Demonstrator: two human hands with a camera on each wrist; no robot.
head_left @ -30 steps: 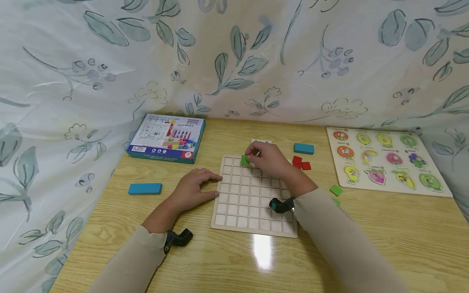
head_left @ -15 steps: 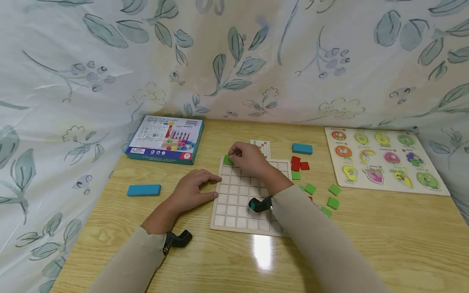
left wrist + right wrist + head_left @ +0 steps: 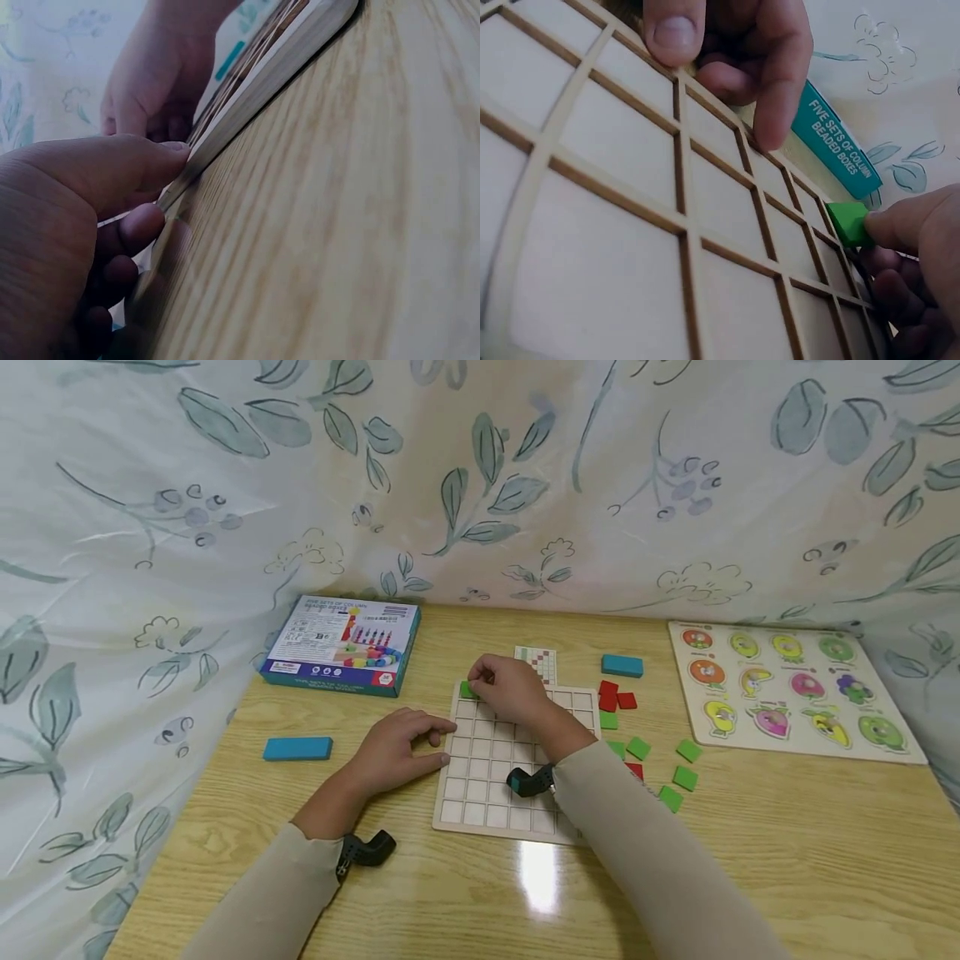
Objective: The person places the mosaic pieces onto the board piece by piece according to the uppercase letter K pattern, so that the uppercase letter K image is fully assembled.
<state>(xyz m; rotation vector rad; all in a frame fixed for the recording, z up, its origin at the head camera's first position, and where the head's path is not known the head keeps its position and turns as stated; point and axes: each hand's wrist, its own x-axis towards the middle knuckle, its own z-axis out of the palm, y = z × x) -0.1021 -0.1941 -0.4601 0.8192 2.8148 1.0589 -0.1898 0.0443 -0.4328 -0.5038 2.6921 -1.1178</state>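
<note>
At the far left corner of a wooden grid board (image 3: 476, 769), my right hand (image 3: 512, 691) pinches a green square tile (image 3: 467, 690) between thumb and fingers. In the right wrist view, the green tile (image 3: 848, 223) stands tilted at the corner cell, with the right thumb (image 3: 900, 225) against it. My left hand (image 3: 397, 750) rests beside the board's left edge, its thumb and forefinger spread apart and touching the frame. Up close in the left wrist view, the left thumb (image 3: 161, 161) lies right at the edge of the board (image 3: 262, 79).
Several green tiles (image 3: 685, 777) and red tiles (image 3: 626, 700) lie right of the board. A pattern card (image 3: 546, 662) is behind it. Blue blocks (image 3: 297, 748) lie at left and back right. A boxed set (image 3: 341, 643) and fruit puzzle (image 3: 772, 689) flank the back.
My right hand has carried the green tile left along the board's far row to the corner, uncovering the card and more tiles. The left hand has stayed in place.
</note>
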